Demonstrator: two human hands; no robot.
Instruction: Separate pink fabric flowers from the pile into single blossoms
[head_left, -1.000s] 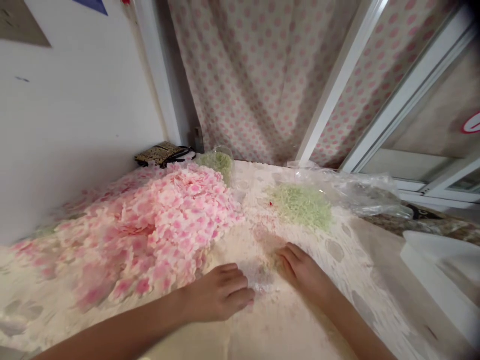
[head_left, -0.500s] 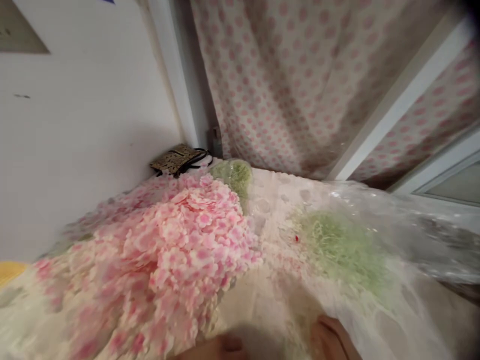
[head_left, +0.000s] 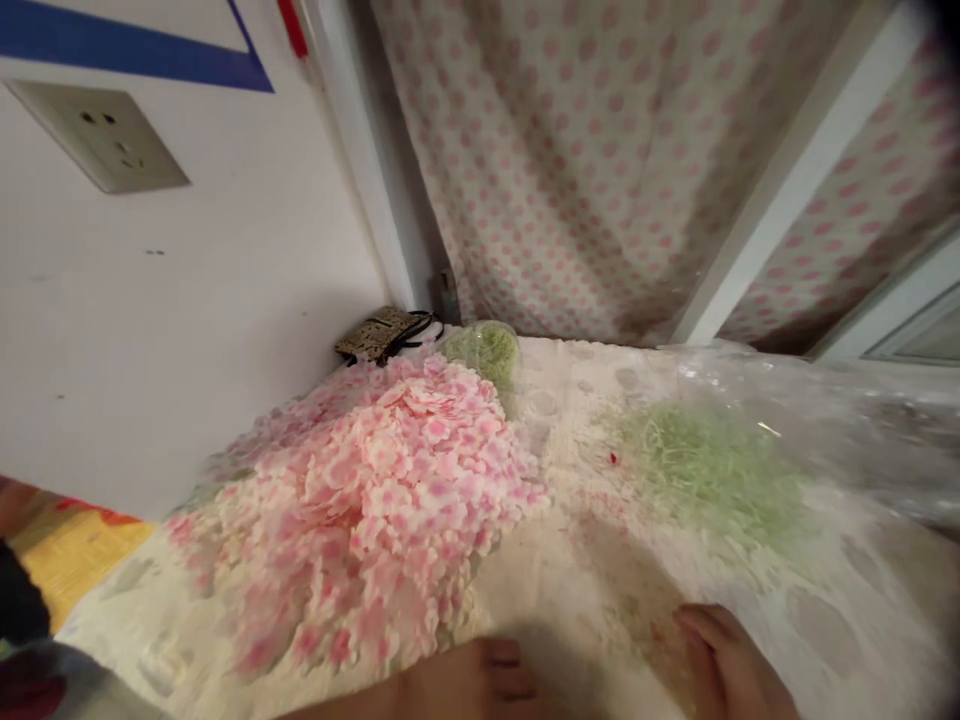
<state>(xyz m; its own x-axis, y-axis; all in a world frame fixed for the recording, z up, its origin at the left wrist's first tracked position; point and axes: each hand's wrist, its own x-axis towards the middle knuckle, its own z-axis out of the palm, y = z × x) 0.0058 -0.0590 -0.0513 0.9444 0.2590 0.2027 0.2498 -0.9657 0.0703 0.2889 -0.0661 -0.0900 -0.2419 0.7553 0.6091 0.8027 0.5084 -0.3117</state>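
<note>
At the bottom edge, my left hand is low over the white patterned tablecloth, just right of a large heap of pink and white artificial flower petals. Its fingers are curled in, and whatever they hold is hidden. My right hand is further right, its fingers bent and close together, with their inner side turned from view. Beyond the right hand lies a loose pile of pale green shredded filler. A gap of tablecloth separates the two hands.
A clear container of green filler and a patterned pouch sit behind the petals. Crumpled clear plastic covers the right back. A wall with a socket bounds the left, and a dotted curtain the back. A dark shape shows at far left.
The view has swung left and up, so the socket and a yellow surface now show. Both hands appear slightly higher and further right in view. The petals and filler look undisturbed.
</note>
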